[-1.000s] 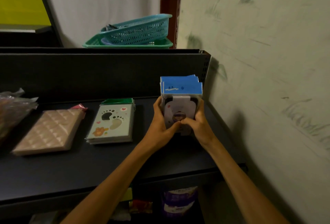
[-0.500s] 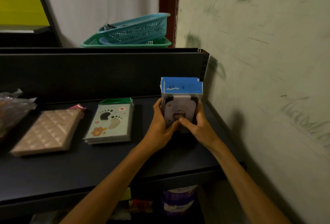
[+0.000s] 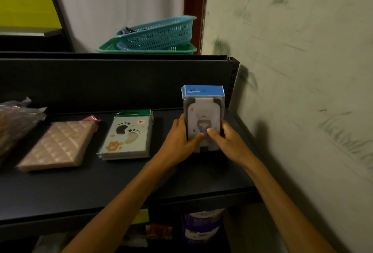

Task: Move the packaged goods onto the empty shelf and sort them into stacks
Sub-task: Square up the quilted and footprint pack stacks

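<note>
A stack of blue-topped packs (image 3: pixel 203 109), with a cartoon figure on the front one, stands on edge at the right end of the dark shelf (image 3: pixel 121 184). My left hand (image 3: pixel 179 141) grips its left side and my right hand (image 3: pixel 226 141) its right side, both thumbs pressed on the front. To the left, a stack of pale green footprint packs (image 3: pixel 127 137) lies flat. Further left lies a pink quilted pack (image 3: pixel 56 145).
A crinkled plastic bag (image 3: pixel 14 119) sits at the shelf's left edge. The shelf's back panel (image 3: pixel 113 83) rises behind the goods, with green and blue baskets (image 3: pixel 155 34) above it. A scribbled wall (image 3: pixel 302 91) closes the right side. More packaged goods (image 3: pixel 201 226) sit on the level below.
The blue-topped packs have been squared into a neater stack, their tops now level. My thumbs have shifted slightly on the front pack; both hands keep hold.
</note>
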A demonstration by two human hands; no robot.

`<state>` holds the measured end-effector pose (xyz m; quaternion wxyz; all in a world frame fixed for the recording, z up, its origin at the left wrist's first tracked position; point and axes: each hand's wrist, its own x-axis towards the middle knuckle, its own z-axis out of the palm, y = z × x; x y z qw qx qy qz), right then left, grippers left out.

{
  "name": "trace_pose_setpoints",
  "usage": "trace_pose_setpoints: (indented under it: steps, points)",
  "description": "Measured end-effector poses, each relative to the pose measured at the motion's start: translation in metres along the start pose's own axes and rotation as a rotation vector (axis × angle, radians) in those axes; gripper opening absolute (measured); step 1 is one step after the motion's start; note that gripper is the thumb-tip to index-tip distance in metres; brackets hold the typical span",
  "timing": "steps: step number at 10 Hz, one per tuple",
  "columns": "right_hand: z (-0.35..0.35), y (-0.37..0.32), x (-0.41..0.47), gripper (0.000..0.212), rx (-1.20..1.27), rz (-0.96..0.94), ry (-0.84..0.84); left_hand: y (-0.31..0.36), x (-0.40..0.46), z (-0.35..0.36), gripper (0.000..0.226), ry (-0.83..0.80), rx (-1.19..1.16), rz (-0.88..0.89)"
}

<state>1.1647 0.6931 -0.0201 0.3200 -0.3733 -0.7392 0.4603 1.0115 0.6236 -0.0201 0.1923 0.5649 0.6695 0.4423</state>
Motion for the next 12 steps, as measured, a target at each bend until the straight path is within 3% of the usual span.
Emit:
trace_pose_setpoints:
  steps: [1,3,4,6,9,12]
  points:
    - [-0.001,-0.003,0.007,0.038,0.003,0.155,0.004,0.001,0.010,-0.007,0.066,-0.071,0.105,-0.161]
    - [0.001,-0.014,0.021,0.041,-0.096,0.285,-0.002,0.010,0.029,-0.012,0.048,-0.173,-0.098,-0.402]
    - [0.004,-0.015,0.025,0.043,-0.130,0.369,-0.058,0.008,0.032,-0.014,0.051,-0.192,-0.098,-0.536]
    - [0.009,-0.017,0.027,0.047,-0.266,0.361,-0.057,0.003,0.036,-0.015,0.052,-0.209,0.073,-0.550]
    - [0.011,-0.013,0.027,0.048,-0.374,0.325,-0.051,0.006,0.034,-0.011,0.050,-0.215,0.119,-0.574]
    - [0.015,-0.007,0.021,0.071,-0.583,0.329,0.062,0.017,0.017,-0.021,0.051,-0.172,0.333,-0.382]
